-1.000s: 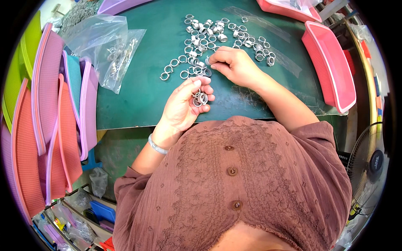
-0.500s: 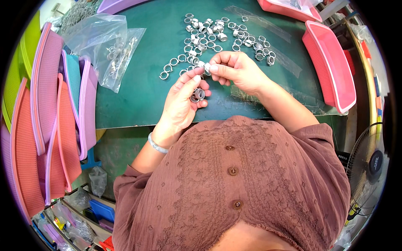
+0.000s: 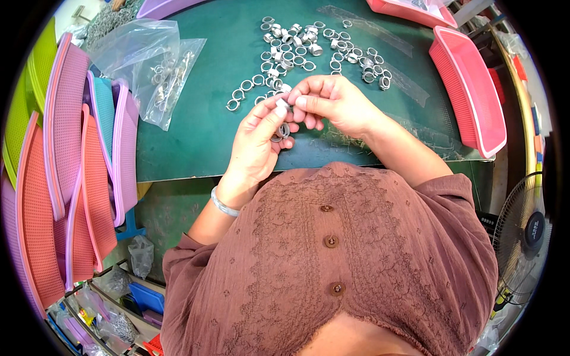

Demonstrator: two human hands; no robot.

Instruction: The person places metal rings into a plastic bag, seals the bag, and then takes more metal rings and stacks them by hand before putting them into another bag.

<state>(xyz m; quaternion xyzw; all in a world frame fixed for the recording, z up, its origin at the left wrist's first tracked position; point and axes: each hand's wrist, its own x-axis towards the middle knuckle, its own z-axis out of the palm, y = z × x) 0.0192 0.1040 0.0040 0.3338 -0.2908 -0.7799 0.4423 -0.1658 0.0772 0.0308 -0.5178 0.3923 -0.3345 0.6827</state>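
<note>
Both my hands meet over the near part of the green table. My left hand (image 3: 256,139) curls around a few silver metal rings (image 3: 282,132) in its palm, and its thumb and forefinger pinch another silver ring (image 3: 284,104). The fingertips of my right hand (image 3: 337,105) grip that same ring from the other side. Just beyond the hands, many loose silver rings (image 3: 291,47) lie scattered, some flat and some on edge. A short row of them (image 3: 238,95) runs off to the left.
A clear plastic bag (image 3: 169,77) with small metal parts lies at the left. Stacked coloured baskets (image 3: 65,130) stand beside the table. A pink basket (image 3: 469,95) sits on the right edge, and a fan (image 3: 522,231) stands below it. Clear tape strips (image 3: 368,29) cross the green table (image 3: 225,35).
My right hand has come slightly closer to the left, and the pinched ring has moved a little down and left between the fingertips. The scattered rings lie as before.
</note>
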